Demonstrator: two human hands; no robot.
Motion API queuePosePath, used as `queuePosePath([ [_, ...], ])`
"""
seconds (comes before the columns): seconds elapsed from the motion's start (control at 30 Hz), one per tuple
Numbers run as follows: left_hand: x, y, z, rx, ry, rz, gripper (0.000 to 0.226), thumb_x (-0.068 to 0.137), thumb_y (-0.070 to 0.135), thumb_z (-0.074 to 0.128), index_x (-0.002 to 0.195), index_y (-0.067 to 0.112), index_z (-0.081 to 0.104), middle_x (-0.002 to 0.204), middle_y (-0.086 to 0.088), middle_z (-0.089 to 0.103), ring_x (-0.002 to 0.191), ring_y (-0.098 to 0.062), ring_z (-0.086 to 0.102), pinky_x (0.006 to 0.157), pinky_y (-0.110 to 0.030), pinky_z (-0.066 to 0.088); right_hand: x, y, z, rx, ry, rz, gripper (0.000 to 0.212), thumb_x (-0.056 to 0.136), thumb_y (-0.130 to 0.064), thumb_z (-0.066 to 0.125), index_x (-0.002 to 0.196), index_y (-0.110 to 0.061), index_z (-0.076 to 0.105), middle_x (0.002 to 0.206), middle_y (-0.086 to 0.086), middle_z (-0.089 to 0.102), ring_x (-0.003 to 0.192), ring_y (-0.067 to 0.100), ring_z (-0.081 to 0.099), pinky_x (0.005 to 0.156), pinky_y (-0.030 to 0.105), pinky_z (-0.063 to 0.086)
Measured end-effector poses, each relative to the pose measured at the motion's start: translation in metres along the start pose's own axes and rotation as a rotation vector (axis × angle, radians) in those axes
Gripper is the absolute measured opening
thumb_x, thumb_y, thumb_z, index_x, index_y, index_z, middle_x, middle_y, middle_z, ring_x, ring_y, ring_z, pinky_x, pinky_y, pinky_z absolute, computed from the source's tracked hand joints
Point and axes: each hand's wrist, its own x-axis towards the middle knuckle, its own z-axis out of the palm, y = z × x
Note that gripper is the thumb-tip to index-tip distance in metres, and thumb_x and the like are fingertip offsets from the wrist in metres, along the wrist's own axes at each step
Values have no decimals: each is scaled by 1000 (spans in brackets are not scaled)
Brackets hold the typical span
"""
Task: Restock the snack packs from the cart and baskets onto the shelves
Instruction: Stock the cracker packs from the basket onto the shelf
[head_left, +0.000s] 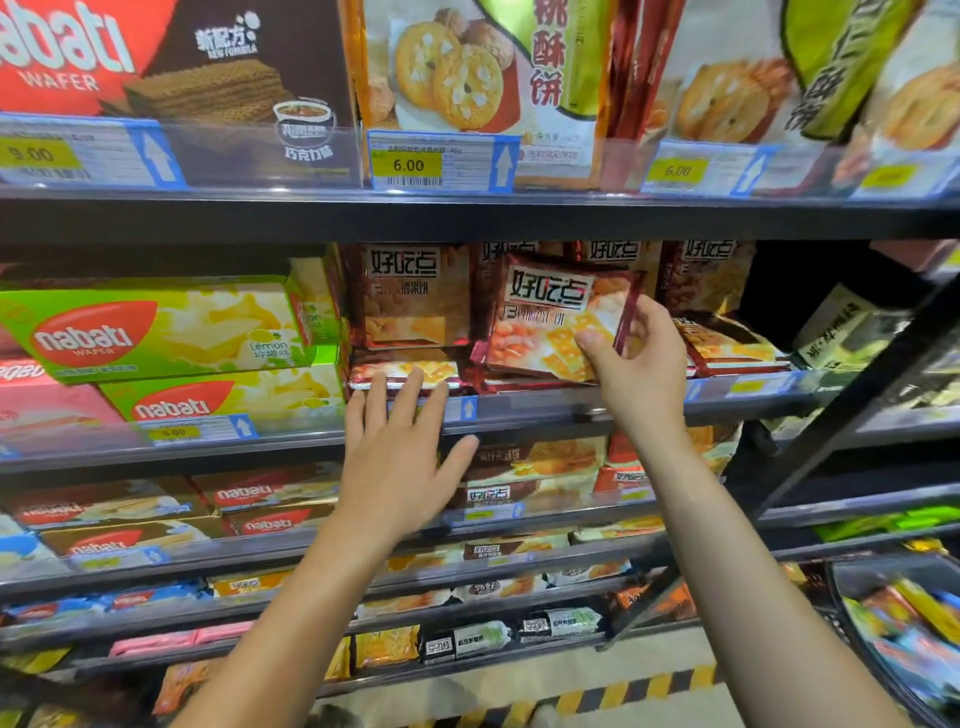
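My right hand pinches the lower right corner of a dark red cracker pack, held tilted over the second shelf in front of a row of the same packs. My left hand is spread with straight fingers just in front of the shelf's front rail, fingertips near a flat-lying cracker pack; I cannot tell if they touch it.
Green lemon wafer boxes fill the shelf's left side. Large cookie bags and a brown wafer box stand on the shelf above. Lower shelves hold more snack packs. A dark basket of mixed packs sits at the lower right beside a black shelf frame.
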Motion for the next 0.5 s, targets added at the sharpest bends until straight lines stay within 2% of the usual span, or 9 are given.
queuePosePath([
  [0.07,-1,1,6,90,26,2,79,96,72,22,160,25,31,168,-8,25,155,-42,13,125,-59,4,11,0,4,-79,17,27,34,91,-23,77,111,-7,54,93,-12,58,75,2,52,68,6,43],
  [0.13,0,1,9,127,44,-1,80,94,71,26,158,23,37,165,-10,32,153,-44,20,124,-60,7,22,1,10,-114,17,85,32,91,-18,76,98,-9,46,80,-9,47,68,4,44,57,9,38],
  [0.23,-1,2,12,173,57,7,82,93,70,32,157,20,39,163,-13,34,151,-45,23,122,-61,9,37,1,18,-141,-23,200,28,93,-13,73,96,-12,45,83,0,50,74,14,53,55,19,39],
  [0.33,-1,3,15,188,67,11,83,91,70,35,155,18,41,162,-15,36,149,-47,26,122,-63,12,48,2,26,-244,-68,259,25,94,-3,67,77,-12,49,80,7,57,82,28,64,54,26,45],
  [0.37,0,3,17,187,73,10,83,91,70,35,155,18,41,162,-15,37,149,-48,26,122,-64,12,49,1,27,-276,-88,260,22,94,-1,64,77,-8,52,83,9,59,86,31,66,57,28,48],
  [0.43,1,2,19,188,91,8,83,90,70,35,155,19,41,162,-15,36,150,-47,25,122,-64,12,50,0,28,-385,-144,215,3,94,2,61,93,0,58,99,18,63,93,34,65,69,36,55],
  [0.5,1,1,22,193,104,13,82,90,70,36,155,19,41,162,-14,35,151,-47,23,122,-63,10,46,-2,29,-524,-202,133,23,93,2,60,116,4,62,118,24,61,103,37,63,83,39,55],
])
